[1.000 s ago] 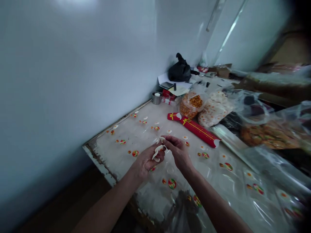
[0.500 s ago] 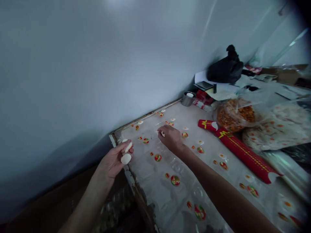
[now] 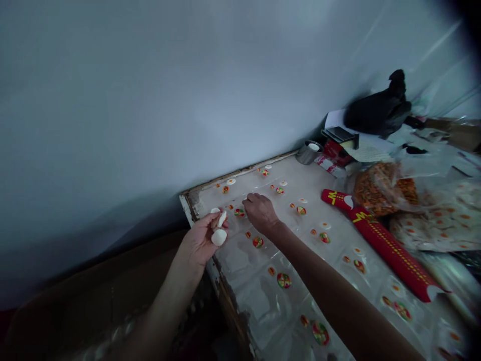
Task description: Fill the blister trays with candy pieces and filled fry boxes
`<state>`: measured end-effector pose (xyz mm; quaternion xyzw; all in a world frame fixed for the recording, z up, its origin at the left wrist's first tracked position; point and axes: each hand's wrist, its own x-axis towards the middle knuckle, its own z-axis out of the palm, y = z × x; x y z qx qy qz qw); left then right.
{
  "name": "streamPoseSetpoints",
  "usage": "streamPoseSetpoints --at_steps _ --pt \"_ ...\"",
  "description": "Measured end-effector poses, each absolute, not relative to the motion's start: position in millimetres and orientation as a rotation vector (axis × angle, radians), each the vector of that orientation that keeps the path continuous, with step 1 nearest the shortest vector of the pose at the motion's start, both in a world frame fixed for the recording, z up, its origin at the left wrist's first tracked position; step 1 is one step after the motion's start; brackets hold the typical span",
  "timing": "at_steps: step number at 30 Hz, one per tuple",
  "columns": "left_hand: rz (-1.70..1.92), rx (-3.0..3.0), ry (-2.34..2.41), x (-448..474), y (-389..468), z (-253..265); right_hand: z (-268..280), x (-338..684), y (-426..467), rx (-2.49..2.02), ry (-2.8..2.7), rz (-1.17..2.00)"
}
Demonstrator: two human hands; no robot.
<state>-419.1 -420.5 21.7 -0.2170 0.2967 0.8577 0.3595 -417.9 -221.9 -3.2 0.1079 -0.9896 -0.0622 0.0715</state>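
My left hand (image 3: 197, 241), over the table's left edge, grips several small white pieces (image 3: 219, 237) shaped like toy fried eggs. My right hand (image 3: 260, 213) is above the tabletop with its fingers pinched together and pointing down; the fingertips hide whatever is between them. Around it are round red, green and yellow pizza-like discs (image 3: 283, 280), small orange-brown oval pieces (image 3: 271, 271) and toy fried eggs (image 3: 231, 181), set out in small groups. Clear plastic film or bags (image 3: 263, 306) seem to lie under them on the pale table (image 3: 203, 194).
A metal cup (image 3: 308, 153) stands by the wall. To the right lie a long red yellow-marked packet (image 3: 387, 245), a plastic bag of orange-brown pieces (image 3: 381, 188) and a bag of toy fried eggs (image 3: 438, 225). Behind is a black bag (image 3: 378, 113).
The view has shifted, so the table appears farther right. My left hand has come closer to my right hand. The white piece seen at my right fingers is now hidden.
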Motion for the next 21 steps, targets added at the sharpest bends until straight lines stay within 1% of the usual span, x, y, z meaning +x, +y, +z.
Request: streamPoseSetpoints --at_steps 2,4,9,11,12,14,18,21 --pt "2.202 -0.55 0.724 -418.0 -415.5 19.4 -1.3 -420.6 -227.7 0.363 -2.985 -0.109" --pt "2.191 -0.568 0.721 -415.9 -410.8 16.8 2.9 -418.6 -227.3 0.311 -2.953 0.166" --pt "2.172 -0.568 0.825 -405.9 -393.0 14.6 22.6 -382.3 -216.8 -0.152 -2.565 1.412" --pt "2.155 -0.568 0.866 -400.0 -382.5 16.2 31.2 -361.4 -215.7 -0.236 -2.442 1.812" --pt "2.153 -0.552 0.88 -396.4 -376.8 17.2 34.6 -351.8 -215.6 -0.273 -2.391 1.962" --pt "2.157 -0.491 0.89 -388.1 -365.2 18.6 38.5 -336.0 -214.5 -0.392 -2.303 2.145" --pt "2.117 -0.418 0.87 -368.7 -345.1 18.3 36.5 -315.7 -205.0 -0.685 -2.246 2.175" --pt "2.091 -0.418 0.831 -354.2 -334.2 17.1 32.6 -302.1 -198.2 -0.774 -2.145 2.24"
